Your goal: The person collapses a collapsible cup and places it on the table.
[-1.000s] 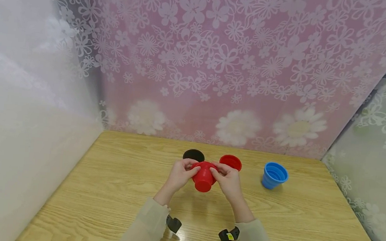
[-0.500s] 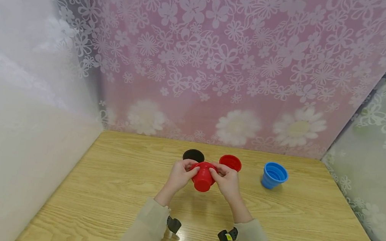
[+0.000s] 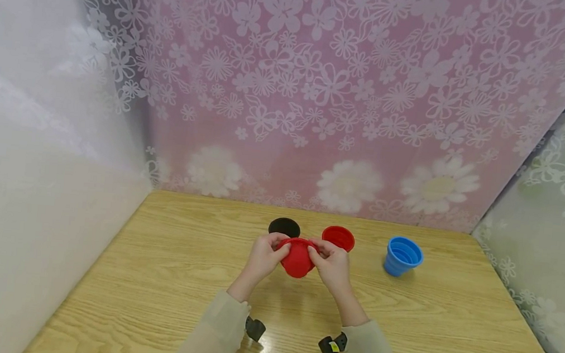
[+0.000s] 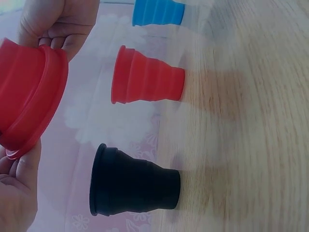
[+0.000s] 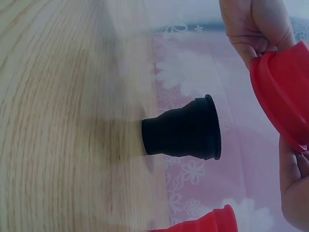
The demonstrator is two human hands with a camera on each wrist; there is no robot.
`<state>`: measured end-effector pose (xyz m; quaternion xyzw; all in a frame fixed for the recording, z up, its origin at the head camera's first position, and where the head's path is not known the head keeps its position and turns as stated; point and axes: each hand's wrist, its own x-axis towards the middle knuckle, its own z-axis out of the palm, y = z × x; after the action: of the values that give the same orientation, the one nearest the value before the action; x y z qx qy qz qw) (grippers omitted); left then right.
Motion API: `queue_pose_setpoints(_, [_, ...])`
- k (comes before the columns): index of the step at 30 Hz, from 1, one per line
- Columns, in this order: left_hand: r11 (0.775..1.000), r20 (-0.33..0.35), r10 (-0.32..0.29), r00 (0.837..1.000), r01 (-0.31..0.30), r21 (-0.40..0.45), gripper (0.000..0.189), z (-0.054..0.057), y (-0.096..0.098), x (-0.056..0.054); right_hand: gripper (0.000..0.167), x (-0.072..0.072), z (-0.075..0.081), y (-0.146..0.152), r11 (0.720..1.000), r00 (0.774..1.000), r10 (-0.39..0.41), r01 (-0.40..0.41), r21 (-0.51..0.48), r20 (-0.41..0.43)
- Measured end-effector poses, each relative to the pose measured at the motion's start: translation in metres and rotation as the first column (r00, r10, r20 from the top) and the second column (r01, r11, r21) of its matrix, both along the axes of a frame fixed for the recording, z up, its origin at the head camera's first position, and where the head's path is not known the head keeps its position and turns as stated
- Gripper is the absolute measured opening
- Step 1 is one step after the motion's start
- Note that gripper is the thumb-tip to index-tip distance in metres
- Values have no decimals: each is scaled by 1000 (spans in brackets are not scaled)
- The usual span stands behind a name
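Both hands hold a red collapsible cup (image 3: pixel 298 259) up off the table, in the middle of the head view. My left hand (image 3: pixel 264 256) pinches its rim on the left, the thumb on the cup's outer wall. On the opposite side, the right hand (image 3: pixel 333 266) pinches the rim in the same way. The cup looks squat, its outer wall facing me and its mouth turned away. In the left wrist view the held cup (image 4: pixel 29 96) is cut off by the frame edge, and its inside is hidden.
Behind the hands stand a black collapsible cup (image 3: pixel 285 227) and a second red cup (image 3: pixel 339 238), both upright. Farther right is a blue collapsible cup (image 3: pixel 403 256). The wooden table (image 3: pixel 162 278) meets a flowered pink backdrop (image 3: pixel 288 115) at its far edge.
The held red cup has become shorter: its narrow lower part, sticking out before, has sunk toward the wide part. Both hands keep their grip and have barely moved.
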<state>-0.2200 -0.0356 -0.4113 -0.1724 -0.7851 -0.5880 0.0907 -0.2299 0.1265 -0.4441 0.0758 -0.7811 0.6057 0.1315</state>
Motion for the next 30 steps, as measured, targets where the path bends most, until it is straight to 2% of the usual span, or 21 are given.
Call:
queue_pose_setpoints(4, [1000,-20,11,1000,-12,-14,11,-1,0,-1,21,0,-1,0,1000,1000,-8,8,16,-19])
queue_pose_setpoints(9, [1000,13,-2,1000,2,-2,13,-3,-1,-3,19,-1,-2,1,999,999,-11,13,31,-44])
queue_pose_setpoints(13, [999,47,-32,998,30,30,15,-6,-2,-5,19,-1,-2,1,1000,999,-5,6,22,-54])
queue_pose_setpoints(16, [993,101,-83,991,74,93,16,-9,-5,-7,19,0,-1,1,1000,999,-1,1,9,-55])
queue_pose_setpoints(18, [982,159,-133,978,108,156,18,-11,-6,-8,19,1,1,1,1000,999,3,-3,-2,-53])
queue_pose_setpoints(21, [953,237,-216,947,152,262,20,-13,-9,-9,18,6,9,0,1000,998,9,-10,-13,-61])
queue_pose_setpoints(25, [913,297,-299,907,181,364,23,-15,-10,-9,17,14,21,-3,999,998,17,-19,-27,-65])
queue_pose_setpoints(28, [896,320,-323,890,180,406,25,-16,-9,-9,17,16,24,-4,1000,999,13,-14,-20,-52])
queue_pose_setpoints(30, [887,325,-332,885,176,426,26,-17,-9,-9,17,16,24,-4,1000,999,9,-10,-18,-47])
